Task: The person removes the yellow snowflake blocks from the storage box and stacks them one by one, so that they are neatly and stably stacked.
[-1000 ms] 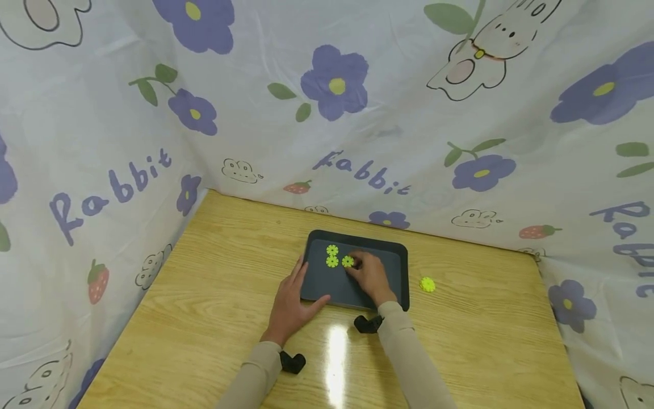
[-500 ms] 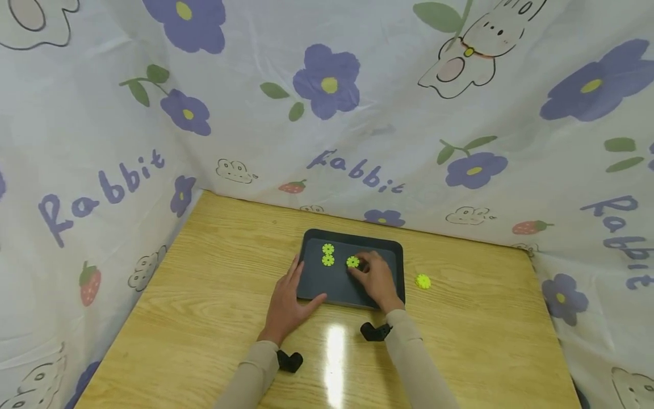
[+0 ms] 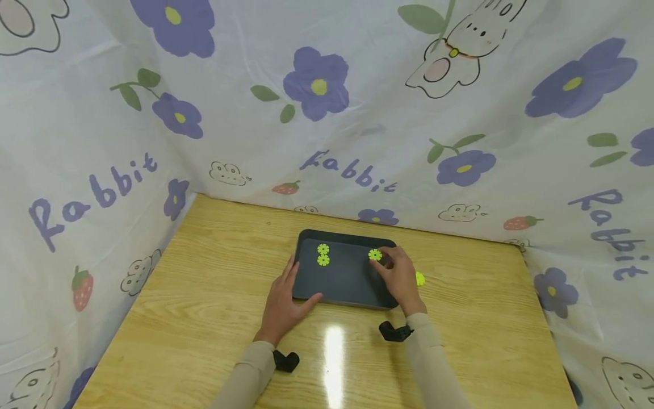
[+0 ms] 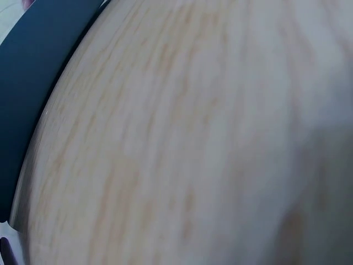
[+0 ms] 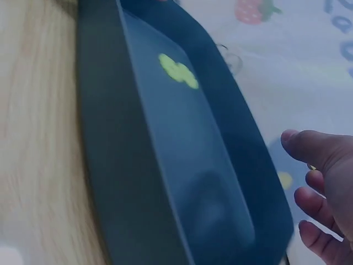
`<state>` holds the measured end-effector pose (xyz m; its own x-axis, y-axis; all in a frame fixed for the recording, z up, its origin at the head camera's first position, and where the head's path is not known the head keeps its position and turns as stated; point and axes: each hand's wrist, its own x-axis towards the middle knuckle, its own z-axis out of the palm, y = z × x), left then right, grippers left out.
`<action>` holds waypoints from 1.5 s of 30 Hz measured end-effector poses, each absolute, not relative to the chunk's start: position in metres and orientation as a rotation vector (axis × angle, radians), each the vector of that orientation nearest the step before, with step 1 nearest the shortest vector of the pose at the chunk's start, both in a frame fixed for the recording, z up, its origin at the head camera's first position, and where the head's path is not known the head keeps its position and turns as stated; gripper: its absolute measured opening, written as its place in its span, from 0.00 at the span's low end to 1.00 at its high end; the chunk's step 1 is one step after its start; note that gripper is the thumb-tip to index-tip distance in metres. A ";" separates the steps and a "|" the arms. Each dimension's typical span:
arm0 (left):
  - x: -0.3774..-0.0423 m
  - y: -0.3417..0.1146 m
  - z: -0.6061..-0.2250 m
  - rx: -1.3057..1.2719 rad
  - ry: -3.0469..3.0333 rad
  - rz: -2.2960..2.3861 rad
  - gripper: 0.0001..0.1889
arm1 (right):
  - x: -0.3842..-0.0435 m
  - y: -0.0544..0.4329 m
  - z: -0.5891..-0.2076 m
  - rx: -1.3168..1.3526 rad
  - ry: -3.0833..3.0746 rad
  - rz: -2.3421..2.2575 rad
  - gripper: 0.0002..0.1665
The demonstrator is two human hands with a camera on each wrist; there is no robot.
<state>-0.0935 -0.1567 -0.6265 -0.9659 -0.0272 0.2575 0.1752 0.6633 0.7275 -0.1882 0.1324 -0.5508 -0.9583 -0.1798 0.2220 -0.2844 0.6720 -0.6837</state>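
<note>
A dark rectangular tray (image 3: 342,278) lies on the table, with two joined yellow-green notched discs (image 3: 323,254) flat near its far left. My left hand (image 3: 283,304) rests along the tray's left side, fingers straight and the thumb at the front edge. Over the tray's right part, my right hand (image 3: 399,277) pinches another yellow-green notched disc (image 3: 375,255) between thumb and index finger. In the right wrist view that hand (image 5: 331,187) hides most of the held disc. The left wrist view shows the tray wall (image 4: 41,77) but no fingers I can make out.
Right of the tray, more yellow-green discs (image 3: 420,279) lie on the wooden table (image 3: 475,318), partly hidden by my right hand. A white printed cloth (image 3: 357,130) hangs behind and on both sides. Black wrist cameras (image 3: 287,361) sit at my cuffs.
My right hand has carried its disc rightward across the tray, away from the joined pair. My left hand stays at the tray's left side. The view has shifted slightly.
</note>
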 end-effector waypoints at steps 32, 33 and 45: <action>-0.096 -0.156 -0.627 -0.108 -2.664 -1.166 0.52 | -0.173 0.229 -0.592 -0.106 -2.829 1.269 0.26; -0.095 -0.156 -0.627 -0.108 -2.663 -1.169 0.52 | -0.172 0.230 -0.593 -0.105 -2.832 1.270 0.26; -0.097 -0.155 -0.628 -0.101 -2.669 -1.140 0.52 | -0.171 0.231 -0.594 -0.140 -2.827 1.302 0.26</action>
<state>-0.0973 -0.1551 -0.6282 -0.9695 -0.0292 0.2434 0.1557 0.6935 0.7035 -0.1706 0.2307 -0.5943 -0.9956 0.0924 -0.0136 0.0703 0.6468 -0.7594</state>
